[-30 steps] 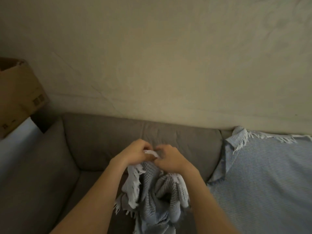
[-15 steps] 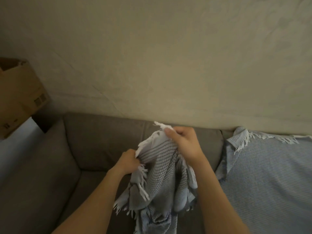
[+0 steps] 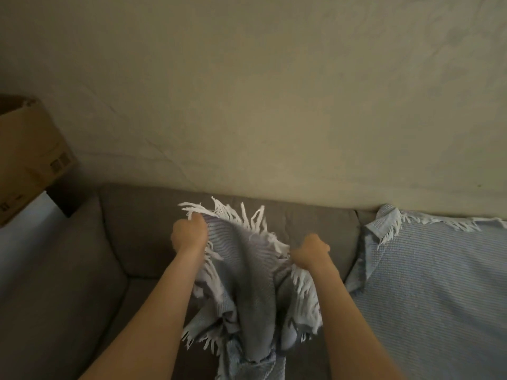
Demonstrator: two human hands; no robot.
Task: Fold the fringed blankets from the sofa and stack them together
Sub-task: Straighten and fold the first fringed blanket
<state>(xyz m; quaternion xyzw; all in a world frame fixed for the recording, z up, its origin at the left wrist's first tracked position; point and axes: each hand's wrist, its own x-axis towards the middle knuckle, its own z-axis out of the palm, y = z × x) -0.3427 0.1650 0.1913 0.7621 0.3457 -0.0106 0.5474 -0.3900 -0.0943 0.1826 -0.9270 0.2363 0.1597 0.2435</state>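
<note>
Two fists: left hand [image 3: 189,234], right hand [image 3: 311,252], fingers clenched on grey-blue blanket [image 3: 247,270] (white fringe [image 3: 248,216] splayed); bunched, hanging.

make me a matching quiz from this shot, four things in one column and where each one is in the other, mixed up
Things
1. cardboard box
2. spread blanket
3. bunched blanket
4. sofa

Places
A. held up by its fringed edge in the left hand and the right hand
B. laid over the right side of the sofa
C. at the far left edge, past the sofa's arm
D. along the wall, grey

Pairs: 1-C, 2-B, 3-A, 4-D
</note>
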